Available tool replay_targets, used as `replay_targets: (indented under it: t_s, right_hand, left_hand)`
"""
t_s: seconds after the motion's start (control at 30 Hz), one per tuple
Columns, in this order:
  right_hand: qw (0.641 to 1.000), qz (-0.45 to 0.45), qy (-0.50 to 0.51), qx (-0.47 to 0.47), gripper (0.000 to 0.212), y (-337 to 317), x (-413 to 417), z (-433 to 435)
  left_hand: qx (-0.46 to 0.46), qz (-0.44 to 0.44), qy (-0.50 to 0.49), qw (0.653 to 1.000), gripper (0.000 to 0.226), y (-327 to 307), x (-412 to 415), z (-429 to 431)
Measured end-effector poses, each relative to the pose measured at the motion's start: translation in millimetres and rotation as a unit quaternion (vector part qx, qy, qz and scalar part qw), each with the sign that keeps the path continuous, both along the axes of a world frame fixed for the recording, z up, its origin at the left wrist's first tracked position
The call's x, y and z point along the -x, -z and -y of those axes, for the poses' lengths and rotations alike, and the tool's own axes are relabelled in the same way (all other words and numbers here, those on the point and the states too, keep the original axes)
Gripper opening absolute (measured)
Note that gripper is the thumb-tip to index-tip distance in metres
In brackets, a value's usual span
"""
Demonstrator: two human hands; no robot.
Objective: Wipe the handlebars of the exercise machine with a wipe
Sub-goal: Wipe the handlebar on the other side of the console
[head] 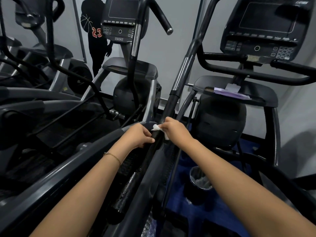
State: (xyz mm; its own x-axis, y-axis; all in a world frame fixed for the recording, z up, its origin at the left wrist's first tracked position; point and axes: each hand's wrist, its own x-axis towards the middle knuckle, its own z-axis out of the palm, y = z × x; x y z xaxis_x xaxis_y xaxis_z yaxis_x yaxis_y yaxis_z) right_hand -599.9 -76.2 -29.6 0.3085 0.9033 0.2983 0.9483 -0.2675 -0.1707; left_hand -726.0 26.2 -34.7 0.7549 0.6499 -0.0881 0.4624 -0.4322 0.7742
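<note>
The handlebar (171, 101) of the nearer exercise machine is a long dark bar. In the head view it runs from the bottom centre of the frame up and to the right, through a chrome sleeve (181, 72), and on towards the top edge beside the console (263, 29). Both bare forearms reach out to it and meet low on the bar, below the sleeve. The right hand (175, 130) has its fingers curled and pinches a crumpled white wipe (157, 128), which it presses against the bar's right side; part of the wipe hangs down under the palm. The left hand (139, 135) is just beside it on the other side of the bar. Its fingers and thumb are bent round the dark surface in a grip, and a thin bracelet (112, 156) sits on its wrist. Nearer the camera, the lower stretch of the bar glistens with droplets. To the right, on the blue floor (181, 170), stands a small bin (200, 178) with a clear liner. A purple packet (230, 94) lies on the machine's dark shroud under the console. To the left stands a second machine (130, 72) with its own console and upright grips. Behind it, on the pale wall, is a black figure (96, 36) with a basketball and a red 23.
</note>
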Motion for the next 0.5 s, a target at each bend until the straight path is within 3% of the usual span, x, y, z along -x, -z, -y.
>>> replay_targets:
  t_s: [0.33,0.5]
  right_hand:
    - [1.000,-0.023,-0.021,0.003,0.025,-4,0,-2]
    - [0.999,0.017,-0.024,0.018,0.024,1,8,-5]
  left_hand:
    - [0.016,0.018,0.005,1.000,0.021,-1,6,4]
    - [-0.014,0.009,0.004,1.000,0.011,2,6,4]
